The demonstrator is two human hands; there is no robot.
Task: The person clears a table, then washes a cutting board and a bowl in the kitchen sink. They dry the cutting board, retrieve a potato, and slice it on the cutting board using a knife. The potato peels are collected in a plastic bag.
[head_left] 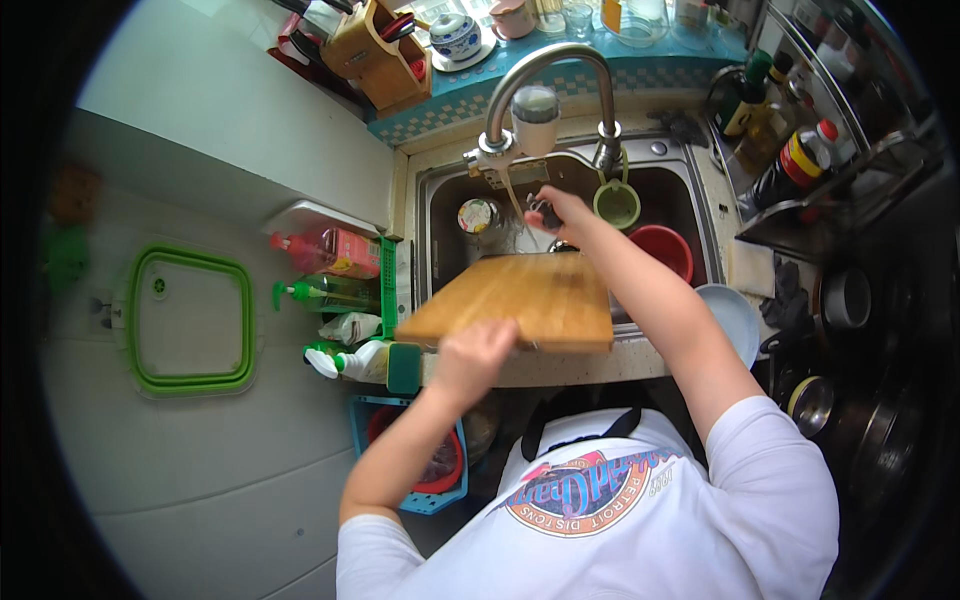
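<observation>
My left hand [478, 356] grips the near edge of a wooden cutting board [536, 296], which lies tilted across the front of the sink [442, 259]. Its outline is slightly blurred. Over the basin, beyond the board's far edge, my right hand [568, 211] is closed around a small dark object [546, 214], perhaps a scrubber; blur and fingers hide its exact kind. A thin stream of water [516, 196] runs from the filter on the curved metal faucet [553, 51], just left of my right hand.
In the sink are a lidded jar [477, 217], a green strainer [617, 204] and a red bowl [664, 251]. Soap bottles [330, 253] and a spray bottle [364, 362] line the left side. A pale plate [731, 319] and a bottle rack [795, 202] stand right.
</observation>
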